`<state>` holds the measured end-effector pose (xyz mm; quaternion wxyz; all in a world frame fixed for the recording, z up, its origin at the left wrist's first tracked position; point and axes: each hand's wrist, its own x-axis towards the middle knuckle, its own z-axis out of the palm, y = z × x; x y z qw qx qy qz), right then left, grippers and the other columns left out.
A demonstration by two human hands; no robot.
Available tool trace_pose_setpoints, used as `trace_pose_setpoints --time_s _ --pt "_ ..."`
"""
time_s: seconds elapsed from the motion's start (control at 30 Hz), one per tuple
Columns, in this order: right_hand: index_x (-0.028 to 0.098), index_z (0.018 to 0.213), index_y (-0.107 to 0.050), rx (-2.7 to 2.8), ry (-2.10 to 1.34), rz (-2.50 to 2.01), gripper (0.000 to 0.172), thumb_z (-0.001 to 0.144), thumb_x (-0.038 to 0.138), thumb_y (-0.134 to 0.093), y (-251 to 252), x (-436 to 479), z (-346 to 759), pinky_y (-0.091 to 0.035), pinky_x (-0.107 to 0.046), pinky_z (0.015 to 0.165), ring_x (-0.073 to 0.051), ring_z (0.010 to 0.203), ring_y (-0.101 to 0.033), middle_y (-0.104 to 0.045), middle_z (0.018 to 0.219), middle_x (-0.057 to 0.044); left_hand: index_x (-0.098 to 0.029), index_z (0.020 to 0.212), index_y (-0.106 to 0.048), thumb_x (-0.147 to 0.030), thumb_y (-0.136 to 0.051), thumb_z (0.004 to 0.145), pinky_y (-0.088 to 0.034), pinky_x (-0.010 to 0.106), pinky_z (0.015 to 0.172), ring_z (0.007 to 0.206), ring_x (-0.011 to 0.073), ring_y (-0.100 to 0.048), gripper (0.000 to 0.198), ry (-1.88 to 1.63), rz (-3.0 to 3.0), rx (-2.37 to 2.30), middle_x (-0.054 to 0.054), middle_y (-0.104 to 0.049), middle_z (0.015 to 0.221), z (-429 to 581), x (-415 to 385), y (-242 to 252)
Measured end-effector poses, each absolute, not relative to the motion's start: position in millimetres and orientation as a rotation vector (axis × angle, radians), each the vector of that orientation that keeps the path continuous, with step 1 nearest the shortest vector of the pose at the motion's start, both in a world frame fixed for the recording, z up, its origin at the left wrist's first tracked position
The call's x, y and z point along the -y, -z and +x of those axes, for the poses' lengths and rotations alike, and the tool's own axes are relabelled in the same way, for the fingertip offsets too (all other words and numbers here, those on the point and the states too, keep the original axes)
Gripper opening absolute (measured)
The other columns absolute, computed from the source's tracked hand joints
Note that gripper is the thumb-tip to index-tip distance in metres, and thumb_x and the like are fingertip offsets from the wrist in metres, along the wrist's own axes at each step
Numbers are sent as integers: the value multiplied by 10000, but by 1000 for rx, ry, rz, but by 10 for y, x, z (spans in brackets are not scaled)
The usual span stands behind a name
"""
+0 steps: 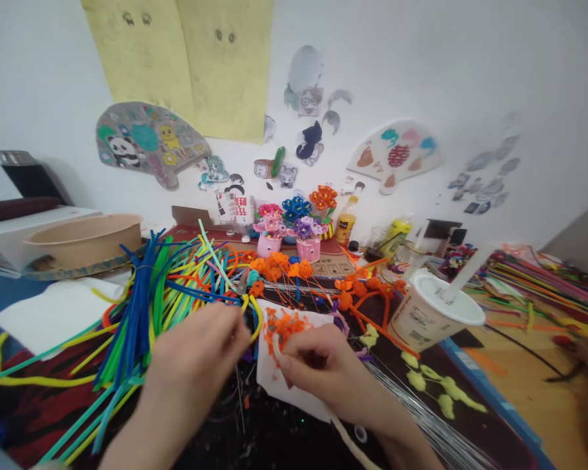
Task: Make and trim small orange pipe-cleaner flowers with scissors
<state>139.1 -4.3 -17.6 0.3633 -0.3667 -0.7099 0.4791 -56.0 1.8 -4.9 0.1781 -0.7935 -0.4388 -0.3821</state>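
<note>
Pale stem (pixel 276 347) is showing over orange clippings (pixel 288 324) on white paper (pixel 272 384); leftward, my left hand (pixel 200 346) is clenching, whether around anything I cannot tell; rightward, my right hand (pixel 321 365) is pinching the stem.

the cup (pixel 421 320) looks like smooth paper with a glossy plastic lid (pixel 428 289). left of it are fuzzy, matt pipe cleaners (pixel 146 294), a matt pale strip (pixel 350 444) and matt white paper (pixel 294 395). in front of it, bare metal wires (pixel 421 411) shine; right of it, the counter (pixel 509 385) looks like smooth wood.
</note>
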Motion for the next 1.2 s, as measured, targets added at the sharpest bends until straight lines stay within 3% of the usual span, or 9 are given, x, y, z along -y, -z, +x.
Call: trace_pose_setpoints --time_s 0.1,0.27,0.5,0.83,1.03,1.2 --pt "151 571 -537 1761 -1227 -911 378 869 383 -559 177 24 1406 -262 -211 462 -81 506 -352 -437 532 35 -200 647 -540 -295 -442 894 -309 210 447 401 93 -490 282 1081 -2067 1435 -48 -518 495 -717 -76 5" --pt "162 572 -517 1654 -1279 -831 430 863 476 -557 152 -34 1432 -281 -203 460 -69 472 -322 -406 522 51 -217 521 -514 -361 -364 919 -269 242 403 365 162 -558 449 735 -2157 1502 -14 -566 422 -744 -118 88" --pt "158 598 -544 1684 -1262 -814 417 893 452 -535 202 -73 1451 -287 -204 473 -71 480 -324 -382 524 59 -212 859 -601 -276 -449 912 -406 177 490 474 87 -582 173 1155 -2377 1289 -47 -642 645 -415 -8 154" --pt "159 622 -542 1757 -1221 -853 428 895 488 -520 233 -96 1424 -299 -213 487 -80 509 -374 -443 556 45 -208 885 -579 -240 -429 927 -414 181 467 534 98 -630 159 1161 -2500 1168 -29 -667 699 -316 -7 213" --pt "151 640 -563 1755 -1265 -880 437 882 513 -527 253 -103 1423 -284 -207 462 -76 494 -384 -454 551 45 -199 827 -561 -195 -379 940 -425 187 501 545 100 -622 214 1152 -2488 1086 -32 -631 661 -290 -3 202" --pt "157 627 -537 1675 -1264 -853 433 868 516 -536 375 -129 1318 -260 -206 450 -71 475 -338 -419 533 57 -198 674 -506 -147 -339 943 -374 220 467 460 100 -518 321 1095 -2390 1005 -43 -502 562 -271 -5 269"
